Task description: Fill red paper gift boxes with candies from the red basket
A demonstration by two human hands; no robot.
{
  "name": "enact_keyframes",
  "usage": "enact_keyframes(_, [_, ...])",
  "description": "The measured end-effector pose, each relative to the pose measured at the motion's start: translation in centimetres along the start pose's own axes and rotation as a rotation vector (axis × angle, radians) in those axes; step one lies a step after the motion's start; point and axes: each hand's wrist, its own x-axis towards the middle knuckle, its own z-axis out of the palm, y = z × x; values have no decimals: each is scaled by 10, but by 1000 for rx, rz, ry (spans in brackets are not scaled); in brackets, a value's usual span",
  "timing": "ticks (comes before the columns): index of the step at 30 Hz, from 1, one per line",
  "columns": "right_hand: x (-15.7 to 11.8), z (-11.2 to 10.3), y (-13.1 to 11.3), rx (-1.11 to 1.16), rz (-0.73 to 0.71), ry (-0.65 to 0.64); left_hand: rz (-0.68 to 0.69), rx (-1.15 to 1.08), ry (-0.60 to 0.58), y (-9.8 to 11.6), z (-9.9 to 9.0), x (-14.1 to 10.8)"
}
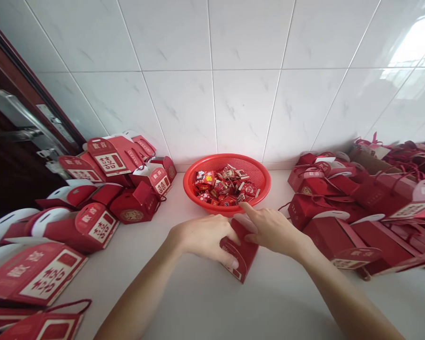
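A small red cardboard gift box (248, 260) stands on the white countertop, in front of the red plastic basket (262, 198). My left hand (207, 240) is closed on the box's left side, its thumb low on the printed face and its fingers near the upper edge. From the right, my right hand (271, 230) grips the top part of the same box, thumb against it and index finger stretched toward the basket rim. My hands cover much of the box top, so I cannot tell how its flaps lie. Wrapped red candies (225, 186) lie in the basket.
Several red gift boxes (99, 226) with white-backed flaps and cord handles stand at the left. More red boxes (335, 236) crowd the right side. A white tiled wall (248, 108) rises behind. A dark door with a metal handle (24, 113) is at far left.
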Motion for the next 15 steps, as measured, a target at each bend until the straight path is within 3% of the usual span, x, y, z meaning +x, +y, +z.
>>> enact_keyframes(15, [-3, -6, 5, 29, -33, -26, -40, -37, -13, 1, 1, 6])
